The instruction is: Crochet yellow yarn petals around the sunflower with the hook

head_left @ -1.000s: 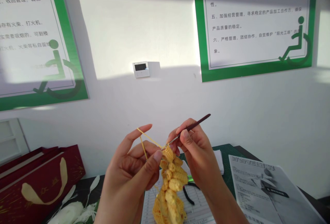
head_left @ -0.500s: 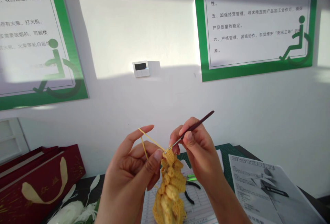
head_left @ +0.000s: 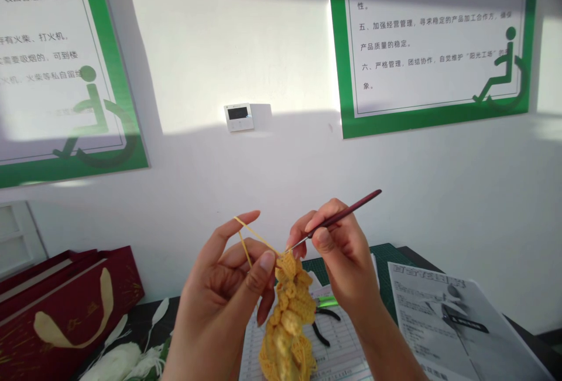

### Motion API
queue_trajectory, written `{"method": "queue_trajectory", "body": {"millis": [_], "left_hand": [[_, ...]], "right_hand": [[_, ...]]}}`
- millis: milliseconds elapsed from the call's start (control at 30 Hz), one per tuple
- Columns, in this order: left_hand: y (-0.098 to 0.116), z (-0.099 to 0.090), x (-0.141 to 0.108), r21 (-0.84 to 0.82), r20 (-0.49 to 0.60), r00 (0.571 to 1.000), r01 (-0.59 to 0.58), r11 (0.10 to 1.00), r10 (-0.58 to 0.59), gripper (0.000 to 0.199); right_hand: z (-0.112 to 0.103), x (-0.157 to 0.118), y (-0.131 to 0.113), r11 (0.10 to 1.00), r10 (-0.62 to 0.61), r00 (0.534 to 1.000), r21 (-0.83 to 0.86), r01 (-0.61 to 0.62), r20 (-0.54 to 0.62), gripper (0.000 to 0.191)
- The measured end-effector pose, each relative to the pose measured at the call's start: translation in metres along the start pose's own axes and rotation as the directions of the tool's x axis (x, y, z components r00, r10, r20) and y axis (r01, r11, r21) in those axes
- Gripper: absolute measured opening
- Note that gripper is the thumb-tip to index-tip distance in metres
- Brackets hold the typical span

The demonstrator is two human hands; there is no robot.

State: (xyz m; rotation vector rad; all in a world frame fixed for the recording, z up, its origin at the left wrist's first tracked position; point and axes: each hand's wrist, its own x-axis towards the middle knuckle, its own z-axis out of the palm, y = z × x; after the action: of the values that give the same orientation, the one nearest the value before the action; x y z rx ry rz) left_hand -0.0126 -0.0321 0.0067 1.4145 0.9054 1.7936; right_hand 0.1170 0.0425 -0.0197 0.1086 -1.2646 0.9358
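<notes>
A yellow crocheted piece [head_left: 290,316] with bumpy, ruffled layers hangs below my hands. My left hand [head_left: 235,278] pinches its top edge between thumb and fingers, and its raised index finger carries a taut strand of yellow yarn [head_left: 257,234]. In my right hand [head_left: 340,246] is a crochet hook [head_left: 346,212] with a dark red handle, held like a pen. The hook's thin metal shaft slants down to the top stitches of the piece, beside my left thumb. Its very tip is too small to make out.
Printed sheets [head_left: 342,340] lie under the crocheted piece, with black-handled pliers [head_left: 322,328] on them. A green cutting mat [head_left: 386,258] and a grey printed page [head_left: 456,316] are at the right. Dark red gift bags [head_left: 79,316] and white yarn [head_left: 116,363] sit at the left.
The crochet hook has drawn back up and to the right, its handle end now farther out. My left hand keeps nearly the same place and grip.
</notes>
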Motion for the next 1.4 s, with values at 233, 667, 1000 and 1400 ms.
{"method": "queue_trajectory", "body": {"millis": [233, 667, 1000, 1400], "left_hand": [[0.0, 0.004, -0.001, 0.01, -0.025, 1.0, 0.004, 1.0, -0.004, 0.065], [-0.001, -0.001, 0.005, -0.07, -0.046, 0.996, 0.079, 0.994, -0.082, 0.063], [0.0, 0.001, 0.005, -0.081, -0.042, 0.996, 0.079, 0.994, -0.082, 0.07], [-0.003, -0.003, 0.005, -0.109, -0.019, 0.999, 0.042, 0.993, -0.045, 0.061]], "right_hand": [[0.007, -0.002, 0.001, 0.999, 0.018, 0.997, -0.04, -0.021, -0.072, 0.013], [0.012, -0.002, 0.001, 0.991, 0.079, 0.993, -0.103, -0.088, -0.089, 0.016], [0.01, -0.002, -0.003, 0.979, 0.161, 0.985, -0.116, -0.167, -0.06, 0.018], [0.01, -0.003, 0.001, 0.977, 0.157, 0.985, -0.138, -0.165, -0.064, 0.019]]}}
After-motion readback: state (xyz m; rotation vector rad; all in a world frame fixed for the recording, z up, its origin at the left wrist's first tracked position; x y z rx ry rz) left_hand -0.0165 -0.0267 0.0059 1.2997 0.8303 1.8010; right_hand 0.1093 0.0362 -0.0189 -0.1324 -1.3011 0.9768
